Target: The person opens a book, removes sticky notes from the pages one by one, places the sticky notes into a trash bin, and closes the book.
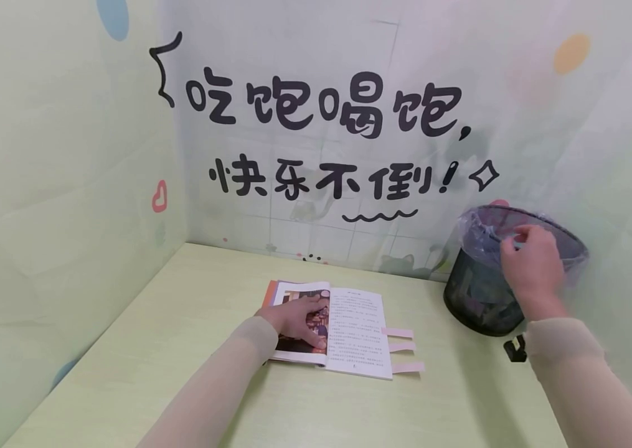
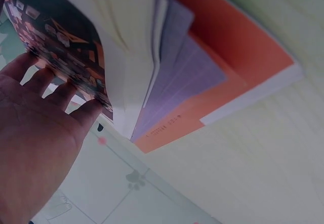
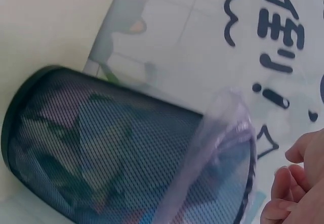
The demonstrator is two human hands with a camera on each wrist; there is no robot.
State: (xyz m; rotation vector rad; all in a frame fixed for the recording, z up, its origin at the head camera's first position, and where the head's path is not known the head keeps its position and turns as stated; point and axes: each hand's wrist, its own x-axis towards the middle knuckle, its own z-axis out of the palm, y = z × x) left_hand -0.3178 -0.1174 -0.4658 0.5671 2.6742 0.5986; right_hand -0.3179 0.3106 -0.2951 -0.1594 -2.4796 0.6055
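An open book lies flat on the table, a dark picture on its left page and print on its right. My left hand rests on the picture page with fingers spread, the thumb near the lower inner edge. In the left wrist view, straight fingers touch that page beside an orange cover. Pink sticky tabs stick out from the book's right side. Over the mouth of a black mesh bin is my right hand, fingers bent; I cannot tell whether they hold anything.
A thin translucent purple bag lines the bin and folds over its rim; crumpled waste shows through the mesh. The bin stands at the table's back right. A printed wall covering rises behind, with similar sheets at both sides.
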